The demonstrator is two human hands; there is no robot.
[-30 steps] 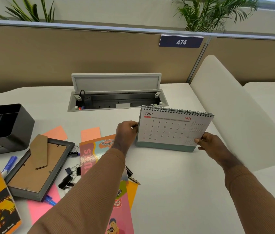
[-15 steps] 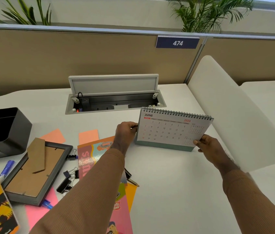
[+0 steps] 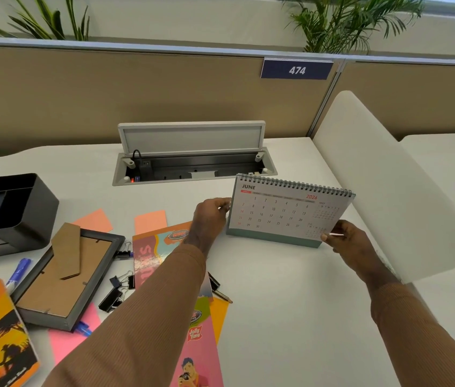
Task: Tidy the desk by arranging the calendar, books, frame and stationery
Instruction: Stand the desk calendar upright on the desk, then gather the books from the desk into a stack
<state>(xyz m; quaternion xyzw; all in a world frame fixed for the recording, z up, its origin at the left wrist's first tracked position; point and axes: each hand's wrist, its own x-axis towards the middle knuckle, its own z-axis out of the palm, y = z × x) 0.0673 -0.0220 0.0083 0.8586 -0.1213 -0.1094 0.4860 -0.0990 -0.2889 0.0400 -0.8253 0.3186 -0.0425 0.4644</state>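
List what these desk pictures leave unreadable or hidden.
Head view only:
- Picture frame: lies face down, its front hidden.
- Pink book: partly covered by the left sleeve and cut off by the bottom edge.
- Black organizer: cut off by the left edge, its compartments too dark to read.
- Calendar: small side months too tiny; its back is hidden.
- Blue pen: mostly under the frame.

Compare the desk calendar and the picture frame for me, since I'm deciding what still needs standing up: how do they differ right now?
The calendar stands upright on its base, printed June page facing the camera; the picture frame lies flat, cardboard back and stand up. The left hand and right hand hold the calendar's edges; nothing touches the frame. The calendar has bare desk around it; the frame lies among stationery. Both are rectangular.
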